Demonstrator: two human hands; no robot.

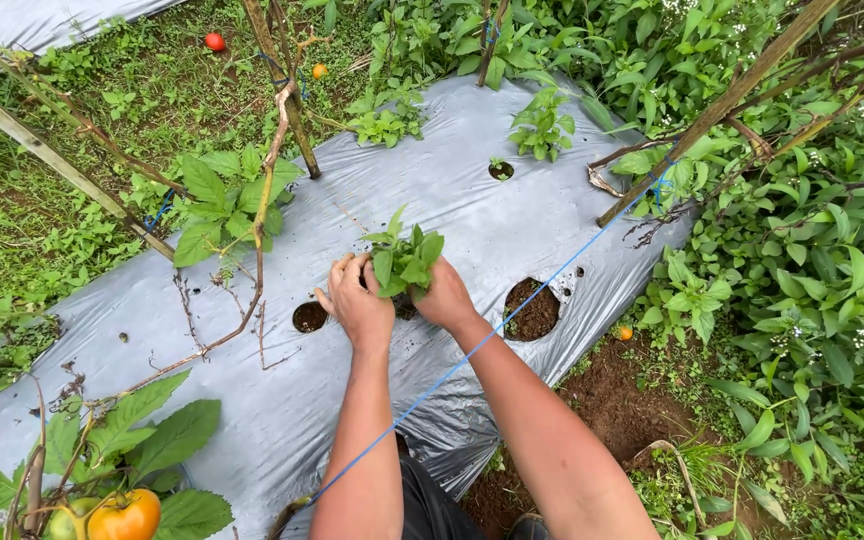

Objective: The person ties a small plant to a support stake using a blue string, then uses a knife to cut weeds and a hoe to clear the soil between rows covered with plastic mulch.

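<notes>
No packages, labels, signs or screens are showing anywhere in this garden view.

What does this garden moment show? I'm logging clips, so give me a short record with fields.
Setting: garden bed under silver plastic mulch
Left hand: cupped at the base of the leafy seedling
Right hand: cupped on the seedling's other side
Nearby holes: small hole left of the hands, soil-filled hole right
Line: blue string crossing over the right forearm
Foreground: orange tomato at lower left
</notes>
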